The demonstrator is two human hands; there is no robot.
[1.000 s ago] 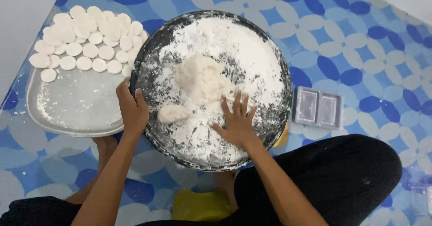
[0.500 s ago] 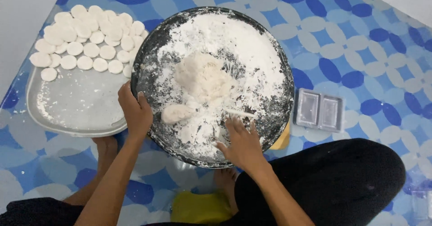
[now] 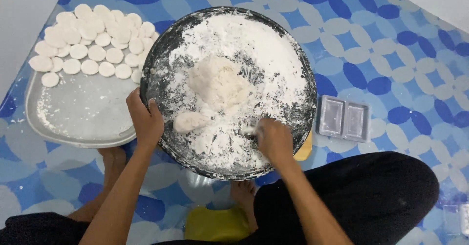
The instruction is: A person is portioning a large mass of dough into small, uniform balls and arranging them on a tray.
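A: Where do the hands sit against the round black metal pan dusted with white flour?

B: The left hand clasps the pan's near-left rim, thumb inside, fingers curled under the edge. The right hand rests in the flour at the pan's near-right part, fingers bunched together and pressed down; I cannot tell whether they pinch anything.

A: And the dough?

B: A large pale lump of dough lies at the pan's centre. A small oblong dough piece lies just nearer than it, between the two hands, touched by neither.

A: Around the pan?

B: Left of it, touching its rim, a grey metal tray carries rows of flat white dough discs at its far end. Right of the pan lies a clear plastic two-compartment container, on the blue patterned floor mat.
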